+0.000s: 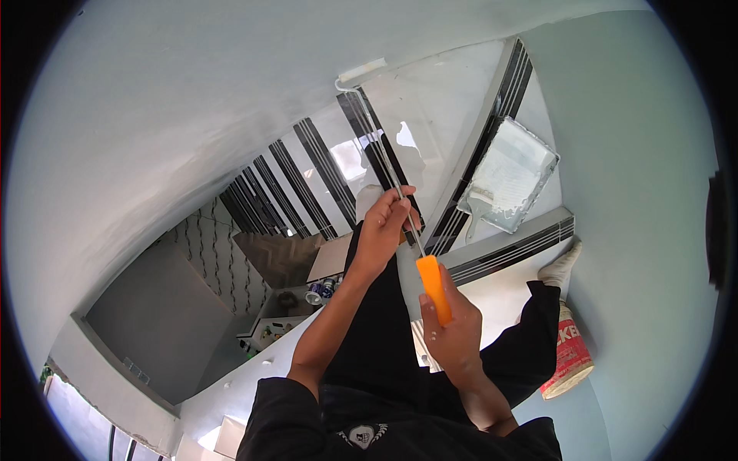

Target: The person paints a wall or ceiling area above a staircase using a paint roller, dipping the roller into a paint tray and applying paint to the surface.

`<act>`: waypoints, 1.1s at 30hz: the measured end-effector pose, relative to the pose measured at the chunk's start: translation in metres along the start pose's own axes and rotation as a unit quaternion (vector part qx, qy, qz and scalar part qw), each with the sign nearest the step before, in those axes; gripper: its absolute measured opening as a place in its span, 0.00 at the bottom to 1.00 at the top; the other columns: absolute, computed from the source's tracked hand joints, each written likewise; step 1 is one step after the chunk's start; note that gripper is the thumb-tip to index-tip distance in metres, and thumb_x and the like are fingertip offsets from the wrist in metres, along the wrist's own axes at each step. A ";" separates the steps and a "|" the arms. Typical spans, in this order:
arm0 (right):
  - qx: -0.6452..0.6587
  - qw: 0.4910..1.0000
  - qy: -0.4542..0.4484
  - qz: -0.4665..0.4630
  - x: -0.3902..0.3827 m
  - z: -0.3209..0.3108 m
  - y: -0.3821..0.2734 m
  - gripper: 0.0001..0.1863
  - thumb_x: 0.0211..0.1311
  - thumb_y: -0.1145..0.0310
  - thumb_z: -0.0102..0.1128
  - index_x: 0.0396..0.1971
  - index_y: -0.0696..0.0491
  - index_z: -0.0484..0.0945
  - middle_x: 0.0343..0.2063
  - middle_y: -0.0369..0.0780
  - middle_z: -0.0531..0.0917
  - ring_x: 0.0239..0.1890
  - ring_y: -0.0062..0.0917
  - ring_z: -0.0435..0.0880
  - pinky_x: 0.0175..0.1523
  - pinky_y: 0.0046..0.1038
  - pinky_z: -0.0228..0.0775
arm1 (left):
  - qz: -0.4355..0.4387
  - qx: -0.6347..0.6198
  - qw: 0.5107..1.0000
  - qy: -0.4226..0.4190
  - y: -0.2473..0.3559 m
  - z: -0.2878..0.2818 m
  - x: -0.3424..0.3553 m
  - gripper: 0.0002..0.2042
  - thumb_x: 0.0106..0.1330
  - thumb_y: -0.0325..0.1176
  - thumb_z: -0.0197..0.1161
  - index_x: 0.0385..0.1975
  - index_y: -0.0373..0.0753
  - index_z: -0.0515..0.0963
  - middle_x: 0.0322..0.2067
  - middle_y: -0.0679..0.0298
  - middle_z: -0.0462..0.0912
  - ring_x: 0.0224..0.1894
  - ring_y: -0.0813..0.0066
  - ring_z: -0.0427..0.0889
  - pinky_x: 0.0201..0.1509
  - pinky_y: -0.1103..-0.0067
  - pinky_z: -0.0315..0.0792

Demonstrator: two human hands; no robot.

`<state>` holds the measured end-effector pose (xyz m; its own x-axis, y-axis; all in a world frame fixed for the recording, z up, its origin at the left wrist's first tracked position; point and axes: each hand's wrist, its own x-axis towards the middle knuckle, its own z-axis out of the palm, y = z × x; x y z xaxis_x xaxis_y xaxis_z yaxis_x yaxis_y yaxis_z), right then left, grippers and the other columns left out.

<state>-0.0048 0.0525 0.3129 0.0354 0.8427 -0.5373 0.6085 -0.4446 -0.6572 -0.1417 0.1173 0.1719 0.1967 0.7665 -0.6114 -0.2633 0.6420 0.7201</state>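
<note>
A paint roller with a long thin metal rod crosses the middle of the view. My right hand [455, 330] is wrapped round its orange handle [433, 288]. Farther up, my left hand [384, 224] closes its fingers on the rod. At the far end, the white roller sleeve [363, 71] is at the lower part of the pale wall [254, 54]; whether it presses on it I cannot tell. Right of the rod, a paint tray [541, 187] coated in white paint lies on a stair step, with a paint-covered brush [478, 204] at its near left corner.
White stairs with dark striped edges [311, 142] curve down to the left. A sage-green wall [630, 154] rises on the right. My socked foot [560, 265] is by a red and white bucket [570, 349]. Below left lie a wooden floor [277, 257] and a grey surface [161, 330].
</note>
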 end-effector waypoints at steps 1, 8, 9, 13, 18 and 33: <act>0.002 1.000 -0.002 0.000 0.010 0.009 0.005 0.26 0.63 0.70 0.61 0.59 0.66 0.69 0.30 0.53 0.83 0.30 0.44 0.85 0.38 0.36 0.77 | 0.000 0.002 1.000 0.010 -0.007 -0.008 0.010 0.15 0.77 0.35 0.48 0.55 0.33 0.72 0.26 0.68 0.78 0.31 0.85 0.72 0.40 0.84 0.66; -0.035 0.999 0.033 0.015 0.089 0.069 0.050 0.27 0.61 0.64 0.62 0.57 0.63 0.73 0.26 0.53 0.83 0.29 0.47 0.85 0.37 0.37 0.77 | -0.007 0.026 0.999 0.047 -0.054 -0.043 0.089 0.15 0.76 0.36 0.49 0.53 0.33 0.74 0.26 0.70 0.77 0.30 0.85 0.68 0.38 0.85 0.64; -0.037 0.999 0.034 0.015 0.096 0.074 0.051 0.27 0.61 0.64 0.62 0.57 0.63 0.73 0.25 0.54 0.83 0.28 0.47 0.85 0.37 0.37 0.78 | -0.011 0.021 0.998 0.064 -0.060 -0.048 0.094 0.16 0.75 0.38 0.49 0.54 0.35 0.75 0.26 0.72 0.77 0.29 0.87 0.65 0.35 0.86 0.60; -0.051 0.998 0.033 0.007 0.098 0.075 0.052 0.27 0.61 0.64 0.62 0.57 0.63 0.73 0.25 0.53 0.83 0.28 0.48 0.85 0.37 0.38 0.77 | -0.020 0.031 0.997 0.070 -0.059 -0.048 0.096 0.16 0.75 0.38 0.49 0.53 0.35 0.75 0.26 0.72 0.77 0.29 0.86 0.65 0.36 0.86 0.61; -0.020 1.000 0.012 -0.003 0.033 0.026 0.013 0.27 0.63 0.66 0.61 0.59 0.64 0.69 0.31 0.55 0.83 0.32 0.48 0.85 0.38 0.39 0.78 | 0.015 0.053 0.998 0.031 -0.019 -0.018 0.033 0.17 0.77 0.37 0.48 0.56 0.33 0.73 0.26 0.71 0.76 0.30 0.86 0.67 0.38 0.84 0.64; -0.042 0.999 0.011 -0.003 0.053 0.041 0.020 0.28 0.63 0.68 0.60 0.61 0.62 0.68 0.30 0.52 0.82 0.30 0.47 0.85 0.36 0.39 0.77 | 0.006 0.039 0.998 0.044 -0.033 -0.026 0.056 0.16 0.76 0.36 0.49 0.55 0.34 0.75 0.24 0.71 0.76 0.28 0.88 0.66 0.35 0.85 0.61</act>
<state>-0.0235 0.0761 0.2497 0.0489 0.8526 -0.5203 0.6728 -0.4131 -0.6138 -0.1464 0.1388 0.1055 0.1084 0.7722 -0.6260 -0.1903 0.6342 0.7494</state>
